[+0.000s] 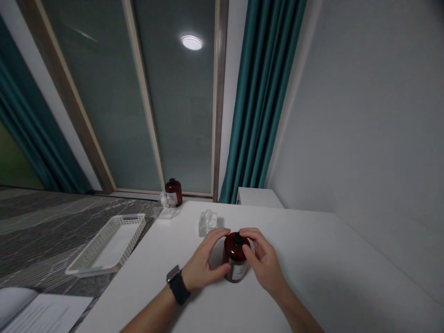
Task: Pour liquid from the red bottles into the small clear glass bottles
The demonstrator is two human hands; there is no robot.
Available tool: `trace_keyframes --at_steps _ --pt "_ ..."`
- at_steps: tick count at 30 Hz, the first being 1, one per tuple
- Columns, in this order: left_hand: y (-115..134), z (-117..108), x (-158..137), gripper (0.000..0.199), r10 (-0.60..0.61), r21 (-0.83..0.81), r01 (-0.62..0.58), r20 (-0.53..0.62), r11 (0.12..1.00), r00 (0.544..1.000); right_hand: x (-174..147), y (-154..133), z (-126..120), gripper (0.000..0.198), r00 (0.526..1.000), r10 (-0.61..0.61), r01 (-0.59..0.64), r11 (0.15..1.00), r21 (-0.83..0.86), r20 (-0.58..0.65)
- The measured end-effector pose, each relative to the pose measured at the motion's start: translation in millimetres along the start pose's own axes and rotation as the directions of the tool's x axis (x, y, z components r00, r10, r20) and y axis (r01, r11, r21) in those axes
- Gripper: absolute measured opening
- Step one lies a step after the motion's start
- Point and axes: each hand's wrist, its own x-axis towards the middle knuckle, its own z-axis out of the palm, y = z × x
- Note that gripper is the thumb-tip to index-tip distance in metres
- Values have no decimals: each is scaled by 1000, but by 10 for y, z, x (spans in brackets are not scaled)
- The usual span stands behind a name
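An amber-brown bottle (236, 252) with a black cap and a white label stands upright on the white table. My left hand (207, 262), with a dark watch on its wrist, curves round the bottle's left side. Its thumb tip meets the front near the label and its fingertips reach behind the shoulder. From the right, my right hand (263, 259) holds the bottle, thumb on the front of the shoulder and fingers behind it. Just beyond my left hand sits a clear glass bottle (208, 223) with a rounded stopper.
A second brown bottle (174, 192) stands at the table's far left corner, beside a small white item (164, 200) in a clear tray. On the dark patterned surface at left lie a white perforated basket (133, 243) and an open book (52, 314). A white wall borders the table's right.
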Motion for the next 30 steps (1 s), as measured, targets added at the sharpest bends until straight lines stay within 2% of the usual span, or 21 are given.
trace_keyframes --at_steps 7,14,19,22,27,30 --pt "84 -32 69 41 23 31 -22 -35 999 999 -18 100 10 14 999 30 -30 999 26 22" --pt "77 -4 61 41 -3 24 4 -60 1000 998 -10 62 25 13 1000 13 -12 1000 14 -26" --pt "82 -2 60 42 -8 15 9 -62 1000 998 -21 83 23 23 999 41 -42 998 45 23" --pt "80 1 63 42 -6 10 7 -67 1000 998 -27 87 21 21 1000 20 -20 1000 21 0" --pt "84 2 62 42 -7 6 8 -68 1000 998 -38 68 19 25 998 32 -33 999 6 46" --pt "90 -4 59 43 -14 4 14 -67 1000 998 -41 60 15 23 1000 9 -9 1000 -15 21"
